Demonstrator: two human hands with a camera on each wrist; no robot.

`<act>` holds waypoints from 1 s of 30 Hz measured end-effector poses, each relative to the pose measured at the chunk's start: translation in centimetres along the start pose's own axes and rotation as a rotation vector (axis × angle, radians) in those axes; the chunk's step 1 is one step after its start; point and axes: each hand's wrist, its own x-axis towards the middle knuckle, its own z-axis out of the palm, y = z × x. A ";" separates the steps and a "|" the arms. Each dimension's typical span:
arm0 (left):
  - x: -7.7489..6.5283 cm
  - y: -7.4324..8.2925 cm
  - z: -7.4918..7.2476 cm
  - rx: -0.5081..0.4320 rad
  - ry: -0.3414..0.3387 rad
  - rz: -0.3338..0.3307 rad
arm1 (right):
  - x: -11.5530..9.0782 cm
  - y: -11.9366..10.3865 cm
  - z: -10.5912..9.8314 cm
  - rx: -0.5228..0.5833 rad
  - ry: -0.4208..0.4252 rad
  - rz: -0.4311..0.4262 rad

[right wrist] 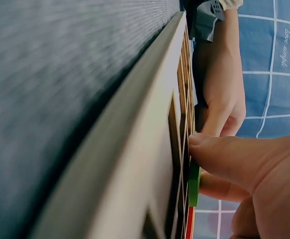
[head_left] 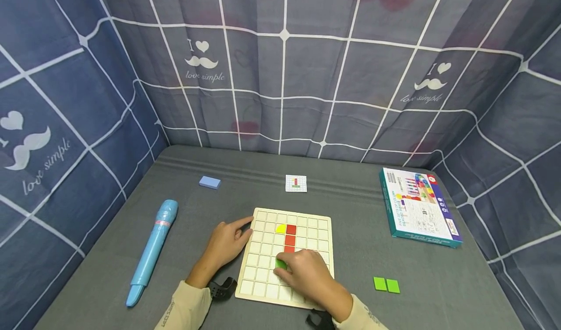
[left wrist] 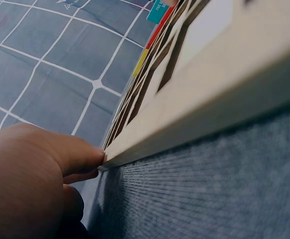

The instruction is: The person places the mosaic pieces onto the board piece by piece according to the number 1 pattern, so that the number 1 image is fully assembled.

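A pale wooden grid board [head_left: 247, 287] lies on the table, tilted slightly. My left hand [head_left: 225, 244] touches its left edge, index finger stretched along toward the far corner; in the left wrist view the fingertips [left wrist: 96, 158] meet the board's side. Over the board's middle, my right hand [head_left: 308, 271] pinches a green square tile [head_left: 281, 264] between thumb and fingers. The right wrist view shows this green tile [right wrist: 193, 186] close against the grid. Farther up sit a yellow tile [head_left: 281, 229] and a column of red tiles [head_left: 290, 229], its lower end hidden by the right hand.
Two green tiles [head_left: 380, 284] lie right of the board. Beyond it is a small pattern card [head_left: 296, 183], with a blue block [head_left: 210, 182] to its left. A light-blue tube-shaped case [head_left: 152, 252] lies at left, a game box [head_left: 420, 206] at right. Patterned cloth walls surround the table.
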 end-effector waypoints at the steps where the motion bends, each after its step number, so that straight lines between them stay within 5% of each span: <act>1: 0.0 0.0 0.0 -0.002 0.002 0.000 | 0.1 -0.1 0.1 0.000 0.001 -0.007; 30: -0.1 -0.2 -0.1 0.010 -0.084 -0.100 | 0.7 -0.4 0.6 0.041 -0.036 0.044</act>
